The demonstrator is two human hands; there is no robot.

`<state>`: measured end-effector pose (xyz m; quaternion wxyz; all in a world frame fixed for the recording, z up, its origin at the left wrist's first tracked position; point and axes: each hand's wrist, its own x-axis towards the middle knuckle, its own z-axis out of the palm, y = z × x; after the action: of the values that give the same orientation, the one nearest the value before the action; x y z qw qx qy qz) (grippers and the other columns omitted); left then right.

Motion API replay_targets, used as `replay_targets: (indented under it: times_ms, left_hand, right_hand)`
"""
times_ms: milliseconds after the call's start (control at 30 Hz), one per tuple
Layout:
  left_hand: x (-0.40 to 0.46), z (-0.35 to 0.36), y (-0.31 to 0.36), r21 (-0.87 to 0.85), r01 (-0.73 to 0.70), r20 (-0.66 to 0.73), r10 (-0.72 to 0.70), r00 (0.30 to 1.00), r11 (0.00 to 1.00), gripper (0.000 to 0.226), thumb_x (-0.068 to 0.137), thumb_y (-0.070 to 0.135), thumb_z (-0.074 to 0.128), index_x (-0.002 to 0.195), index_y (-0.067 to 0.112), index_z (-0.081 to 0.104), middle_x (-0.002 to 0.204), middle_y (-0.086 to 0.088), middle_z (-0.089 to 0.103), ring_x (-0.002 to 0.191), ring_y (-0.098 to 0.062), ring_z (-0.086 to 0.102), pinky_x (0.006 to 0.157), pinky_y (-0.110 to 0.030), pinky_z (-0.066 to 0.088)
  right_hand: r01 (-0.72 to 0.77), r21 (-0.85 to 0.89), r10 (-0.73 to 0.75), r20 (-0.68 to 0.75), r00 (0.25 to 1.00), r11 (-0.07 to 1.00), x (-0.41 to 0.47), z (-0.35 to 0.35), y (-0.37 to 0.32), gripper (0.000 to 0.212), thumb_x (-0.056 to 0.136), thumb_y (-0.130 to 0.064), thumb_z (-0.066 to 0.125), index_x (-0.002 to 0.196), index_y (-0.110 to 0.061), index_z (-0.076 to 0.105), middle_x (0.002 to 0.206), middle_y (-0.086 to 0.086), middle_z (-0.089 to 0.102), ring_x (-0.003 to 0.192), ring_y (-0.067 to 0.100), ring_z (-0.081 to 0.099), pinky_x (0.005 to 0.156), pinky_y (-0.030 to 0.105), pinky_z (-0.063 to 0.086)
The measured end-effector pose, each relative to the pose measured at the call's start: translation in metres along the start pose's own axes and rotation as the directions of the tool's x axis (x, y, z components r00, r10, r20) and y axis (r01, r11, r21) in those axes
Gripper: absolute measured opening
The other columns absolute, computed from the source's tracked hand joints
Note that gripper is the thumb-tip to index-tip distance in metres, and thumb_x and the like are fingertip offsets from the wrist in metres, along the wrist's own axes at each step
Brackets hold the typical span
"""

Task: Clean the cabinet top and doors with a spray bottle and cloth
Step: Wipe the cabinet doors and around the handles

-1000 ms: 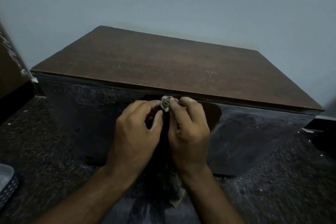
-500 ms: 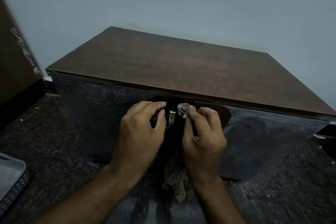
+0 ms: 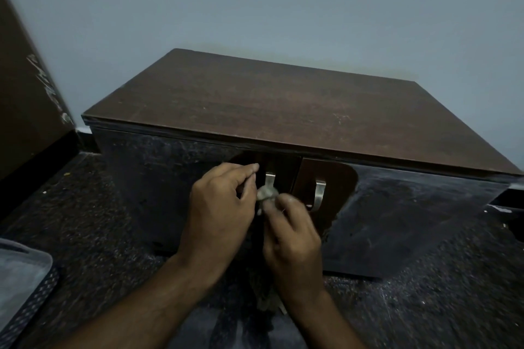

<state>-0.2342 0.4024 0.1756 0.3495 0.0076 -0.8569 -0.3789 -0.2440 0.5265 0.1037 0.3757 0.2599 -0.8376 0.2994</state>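
A low dark cabinet with a brown wood top (image 3: 269,110) stands against the wall. Its two glossy black doors (image 3: 397,215) meet in the middle, each with a metal handle. My right hand (image 3: 292,238) grips a crumpled pale cloth (image 3: 266,193) and presses it against the lower part of the left handle (image 3: 270,178). The cloth's tail hangs down below my wrist. My left hand (image 3: 221,207) has curled fingers at the left door's edge beside that handle. The right handle (image 3: 319,193) is bare. No spray bottle is in view.
A dark speckled floor (image 3: 99,221) surrounds the cabinet. A brown panel (image 3: 25,99) stands at the left. A grey perforated bin's corner (image 3: 22,286) sits at the lower left. A pale wall rises behind.
My right hand has moved the cloth from the top of the door gap down along the left handle. The view has shifted, and both metal handles now show.
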Motion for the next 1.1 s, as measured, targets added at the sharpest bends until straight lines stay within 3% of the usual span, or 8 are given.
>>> replay_targets:
  times_ms: [100,333,500,633,767,867,1000,1100]
  left_hand:
    - [-0.001,-0.001,0.0,0.003,0.01,0.011,-0.01,1.0,1.0,0.021,0.085,0.007,0.071,0.104,0.014,0.076,0.098,0.005,0.074,0.089,-0.003,0.067,0.083,-0.006,0.047]
    - [-0.002,0.001,0.004,0.018,-0.021,0.009,0.021,1.0,1.0,0.018,0.086,0.013,0.071,0.103,0.014,0.076,0.099,0.006,0.073,0.091,-0.003,0.066,0.085,-0.012,0.049]
    - [-0.005,0.002,-0.001,0.018,0.014,0.081,-0.015,0.997,1.0,0.016,0.084,0.016,0.075,0.1,0.015,0.076,0.095,0.007,0.071,0.085,-0.001,0.065,0.078,-0.002,0.043]
    - [-0.005,0.004,-0.005,0.048,0.032,0.11,-0.037,0.993,0.998,0.016,0.081,0.016,0.077,0.097,0.016,0.077,0.092,0.007,0.072,0.08,0.0,0.063,0.075,0.002,0.041]
    - [-0.006,0.005,-0.009,0.045,0.05,0.117,-0.055,0.992,0.998,0.018,0.078,0.018,0.08,0.096,0.017,0.077,0.089,0.008,0.072,0.076,0.005,0.06,0.073,0.004,0.039]
    - [-0.005,0.006,-0.011,0.027,0.059,0.115,-0.062,0.991,0.998,0.018,0.077,0.023,0.082,0.094,0.018,0.078,0.088,0.009,0.072,0.075,0.005,0.063,0.072,0.002,0.041]
    - [-0.006,0.008,-0.012,0.011,0.065,0.123,-0.066,0.99,0.998,0.01,0.076,0.024,0.082,0.083,0.021,0.078,0.079,0.012,0.07,0.072,0.005,0.064,0.069,-0.002,0.044]
    - [-0.006,0.009,-0.011,0.017,0.056,0.121,-0.057,0.991,0.998,0.008,0.076,0.024,0.082,0.082,0.022,0.078,0.077,0.013,0.07,0.072,0.006,0.064,0.068,-0.002,0.044]
  right_hand:
    - [-0.006,0.015,0.005,0.097,0.995,1.0,-0.01,0.002,0.001,0.042,0.071,0.015,0.072,0.11,-0.001,0.071,0.113,0.012,0.061,0.094,0.028,0.063,0.074,0.036,0.055]
    - [-0.094,0.096,0.107,-0.15,0.983,0.991,0.029,-0.004,-0.001,0.016,0.091,0.003,0.066,0.105,0.001,0.074,0.105,0.015,0.067,0.093,0.026,0.064,0.082,0.032,0.053]
    - [-0.098,0.155,0.107,-0.047,0.993,0.983,-0.004,0.007,0.005,0.019,0.085,0.01,0.067,0.099,-0.001,0.073,0.106,0.01,0.066,0.095,0.023,0.064,0.082,0.029,0.052]
    - [-0.205,0.212,0.204,0.026,0.979,0.956,-0.014,0.024,0.013,0.013,0.087,0.008,0.069,0.092,-0.004,0.071,0.101,0.001,0.062,0.091,0.016,0.063,0.074,0.033,0.054]
    - [-0.342,0.302,0.367,-0.031,0.93,0.89,-0.014,0.02,0.0,0.022,0.083,0.009,0.073,0.098,-0.007,0.075,0.102,-0.003,0.065,0.097,0.002,0.063,0.084,0.018,0.053]
    - [-0.417,0.311,0.466,-0.102,0.879,0.854,-0.021,0.015,-0.009,0.026,0.086,0.006,0.07,0.108,-0.006,0.075,0.105,-0.002,0.07,0.101,0.002,0.065,0.089,0.017,0.052]
    - [-0.592,0.349,0.647,-0.054,0.761,0.726,-0.019,0.019,-0.009,0.029,0.084,0.002,0.074,0.102,-0.021,0.076,0.095,-0.011,0.068,0.095,-0.002,0.064,0.081,0.019,0.053]
    - [-0.583,0.388,0.667,-0.123,0.734,0.713,-0.005,0.012,-0.009,0.019,0.083,-0.003,0.077,0.097,-0.017,0.078,0.092,-0.01,0.069,0.089,0.001,0.066,0.076,0.013,0.053]
